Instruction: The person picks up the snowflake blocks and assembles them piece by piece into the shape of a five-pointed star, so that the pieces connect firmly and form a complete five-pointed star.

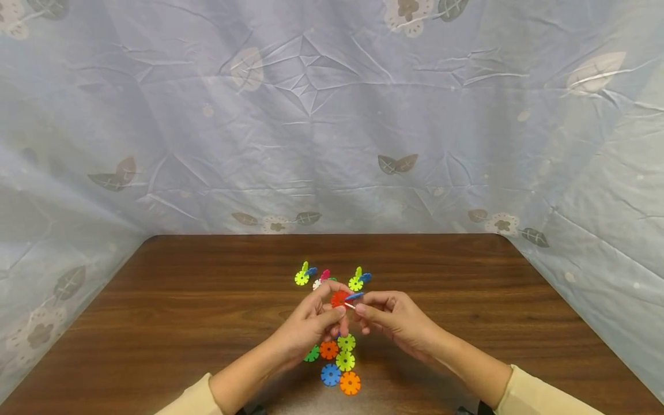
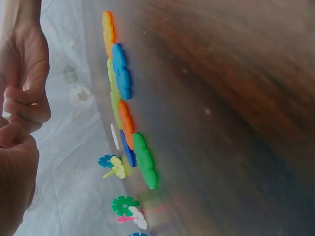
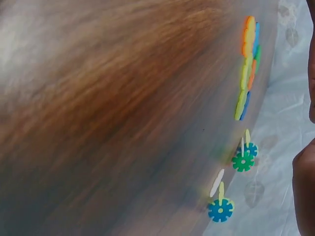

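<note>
Above the table, my left hand [image 1: 311, 314] pinches a red notched plastic disc [image 1: 339, 299] between thumb and fingers. A blue disc [image 1: 355, 296] stands out from the red one, seen nearly edge-on. My right hand [image 1: 396, 320] pinches a white disc [image 1: 350, 305], also edge-on, against the red disc's right side. Whether the white disc sits in a notch cannot be made out. Both wrist views show parts of the hands, but the held discs are hidden there.
Below the hands lie loose discs: green [image 1: 311, 354], red-orange [image 1: 329, 350], yellow-green [image 1: 344, 361], blue [image 1: 331, 374] and orange [image 1: 350, 383]. Farther back stand joined clusters, a yellow-green one [image 1: 302, 278] left, another [image 1: 355, 283] right, and a white-pink-green one [image 1: 317, 284] between, partly hidden.
</note>
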Tool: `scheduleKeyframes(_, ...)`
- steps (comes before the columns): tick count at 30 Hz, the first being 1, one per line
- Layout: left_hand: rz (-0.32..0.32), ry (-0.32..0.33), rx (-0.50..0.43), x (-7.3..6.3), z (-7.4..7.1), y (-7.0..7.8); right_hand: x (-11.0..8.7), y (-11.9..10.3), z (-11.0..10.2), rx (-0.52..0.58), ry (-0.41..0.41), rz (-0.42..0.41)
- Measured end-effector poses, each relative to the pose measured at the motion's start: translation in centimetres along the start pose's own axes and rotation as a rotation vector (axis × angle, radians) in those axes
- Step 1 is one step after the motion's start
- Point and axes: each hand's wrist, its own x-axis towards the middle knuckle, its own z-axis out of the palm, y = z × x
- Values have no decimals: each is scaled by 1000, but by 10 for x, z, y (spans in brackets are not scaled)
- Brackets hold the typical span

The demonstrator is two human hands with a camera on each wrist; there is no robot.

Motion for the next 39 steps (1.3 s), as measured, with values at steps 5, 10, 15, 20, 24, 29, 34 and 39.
scheduleKeyframes(5,27,3,0,3,0,-1,1,0,2,57,31,9)
scheduleKeyframes(10,140,39,200,6,-1,-4,0,-2,2,64,55,12)
scheduleKeyframes(15,365,149,684,4,-4,-1,-1,-6,-3,67,59,26)
scheduleKeyframes(20,487,250,1022,0,-7,2,-1,-6,-4,59,36,55)
scheduleKeyframes(24,469,298,1092,-1,-13,2,1,-6,-4,33,20,84)
scheduleKeyframes(29,299,374,1134,5,-31,4,-3,-8,-8,-135,59,125)
scheduleKeyframes(34,96,384,1211,13,-56,-2,-8,-2,-22,-386,91,102)
scheduleKeyframes(39,-41,348,1238,15,-71,-11,-12,2,-37,-582,73,73)
